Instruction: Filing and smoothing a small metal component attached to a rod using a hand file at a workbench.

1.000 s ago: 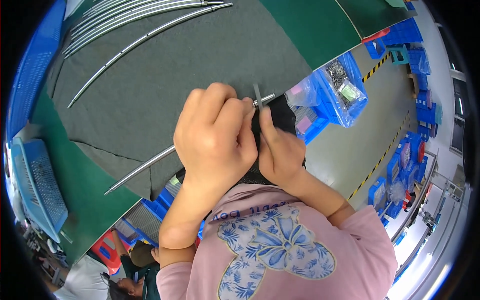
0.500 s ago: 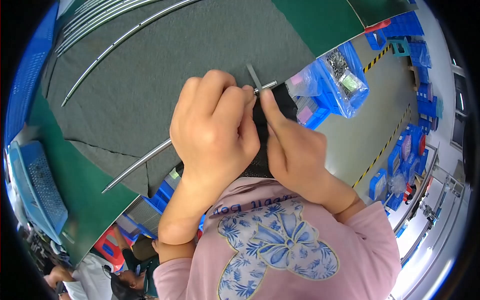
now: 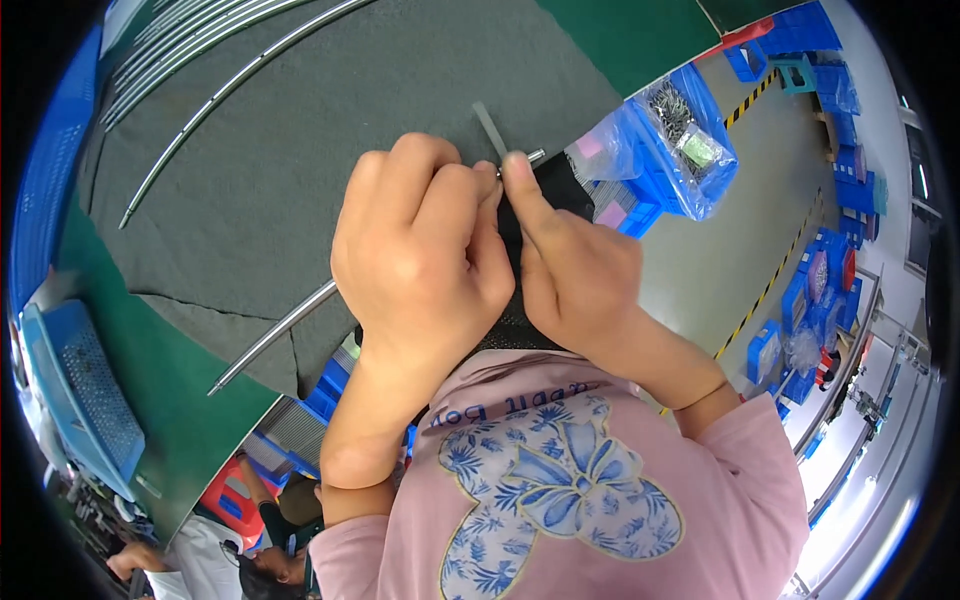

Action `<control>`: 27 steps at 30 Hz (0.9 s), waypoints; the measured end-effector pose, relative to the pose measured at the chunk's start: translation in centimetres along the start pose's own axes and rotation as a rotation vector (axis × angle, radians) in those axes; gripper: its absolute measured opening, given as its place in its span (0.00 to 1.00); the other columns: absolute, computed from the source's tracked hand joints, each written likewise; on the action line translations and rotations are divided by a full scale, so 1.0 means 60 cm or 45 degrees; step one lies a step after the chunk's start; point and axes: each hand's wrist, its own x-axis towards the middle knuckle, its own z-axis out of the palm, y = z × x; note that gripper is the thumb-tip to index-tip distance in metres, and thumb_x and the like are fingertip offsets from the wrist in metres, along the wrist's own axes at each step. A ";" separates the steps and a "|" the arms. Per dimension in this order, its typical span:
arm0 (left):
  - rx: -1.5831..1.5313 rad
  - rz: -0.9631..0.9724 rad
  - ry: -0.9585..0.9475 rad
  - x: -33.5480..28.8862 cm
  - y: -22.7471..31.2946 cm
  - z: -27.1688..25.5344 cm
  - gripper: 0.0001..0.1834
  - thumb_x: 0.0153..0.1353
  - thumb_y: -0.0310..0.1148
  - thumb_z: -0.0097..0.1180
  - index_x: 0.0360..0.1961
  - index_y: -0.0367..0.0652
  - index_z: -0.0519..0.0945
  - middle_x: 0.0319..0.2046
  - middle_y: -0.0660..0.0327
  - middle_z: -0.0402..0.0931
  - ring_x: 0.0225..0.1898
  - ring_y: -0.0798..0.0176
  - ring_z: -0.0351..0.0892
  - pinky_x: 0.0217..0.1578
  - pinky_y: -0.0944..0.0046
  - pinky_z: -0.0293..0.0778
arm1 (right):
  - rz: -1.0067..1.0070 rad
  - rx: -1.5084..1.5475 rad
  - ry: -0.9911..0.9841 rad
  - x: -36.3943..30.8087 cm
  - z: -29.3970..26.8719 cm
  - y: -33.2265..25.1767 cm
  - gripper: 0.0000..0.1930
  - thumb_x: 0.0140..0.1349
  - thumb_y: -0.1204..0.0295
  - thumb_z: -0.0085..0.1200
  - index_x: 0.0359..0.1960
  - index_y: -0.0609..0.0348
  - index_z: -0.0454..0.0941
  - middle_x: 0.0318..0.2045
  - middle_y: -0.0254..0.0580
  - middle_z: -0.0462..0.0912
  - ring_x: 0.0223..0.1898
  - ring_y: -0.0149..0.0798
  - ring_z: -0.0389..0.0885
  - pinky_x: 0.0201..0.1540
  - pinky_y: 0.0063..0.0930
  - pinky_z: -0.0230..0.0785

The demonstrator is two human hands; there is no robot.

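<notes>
A slim, straight metal tube (image 3: 272,338) runs slantwise under my left hand (image 3: 415,250), whose fingers are wrapped round it near its right end. That end pokes out just past my fingertips. My right hand (image 3: 580,270) pinches a thin, flat grey strip (image 3: 489,128), which looks like a small file, with the thumb or a finger laid along it. The strip crosses the tube close to its tip and touches it or nearly does; the exact contact is hidden by the fingers. Below both hands lies a black cloth (image 3: 515,325) over my lap.
Grey cloth (image 3: 330,140) covers the green table, with several curved metal tubes (image 3: 185,140) at the far left. A blue bin (image 3: 715,180) of small metal parts stands right. A light-blue basket (image 3: 95,390) sits left. Other people work at the lower left.
The flat strip and my right hand have shifted slightly left and away from me across the tube's end. My left hand keeps its hold; the whole view has moved a little.
</notes>
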 end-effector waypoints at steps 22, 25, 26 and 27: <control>-0.002 0.016 -0.021 0.003 -0.007 -0.002 0.07 0.40 0.20 0.59 0.19 0.41 0.73 0.23 0.62 0.68 0.22 0.58 0.66 0.21 0.62 0.64 | -0.117 0.046 0.266 -0.014 0.052 0.028 0.28 0.42 0.81 0.51 0.52 0.64 0.74 0.12 0.32 0.62 0.09 0.32 0.61 0.12 0.25 0.55; -0.016 0.020 -0.014 0.002 -0.008 -0.005 0.07 0.40 0.20 0.59 0.19 0.41 0.73 0.23 0.62 0.68 0.22 0.58 0.66 0.21 0.62 0.64 | -0.147 0.092 0.321 -0.022 0.063 0.027 0.28 0.41 0.81 0.50 0.51 0.65 0.75 0.11 0.31 0.62 0.08 0.31 0.60 0.12 0.24 0.55; -0.019 -0.003 -0.023 0.003 -0.006 -0.002 0.07 0.40 0.20 0.59 0.19 0.41 0.73 0.23 0.62 0.68 0.22 0.58 0.66 0.21 0.62 0.64 | -0.115 0.071 0.269 -0.056 0.064 0.034 0.29 0.41 0.80 0.51 0.52 0.63 0.74 0.12 0.32 0.62 0.09 0.31 0.61 0.12 0.25 0.55; -0.011 -0.006 -0.017 0.005 -0.008 0.000 0.07 0.40 0.20 0.59 0.19 0.41 0.73 0.23 0.62 0.68 0.22 0.58 0.66 0.21 0.62 0.64 | -0.085 0.058 0.215 -0.075 0.062 0.040 0.29 0.42 0.80 0.51 0.53 0.62 0.73 0.13 0.32 0.62 0.10 0.31 0.62 0.13 0.25 0.56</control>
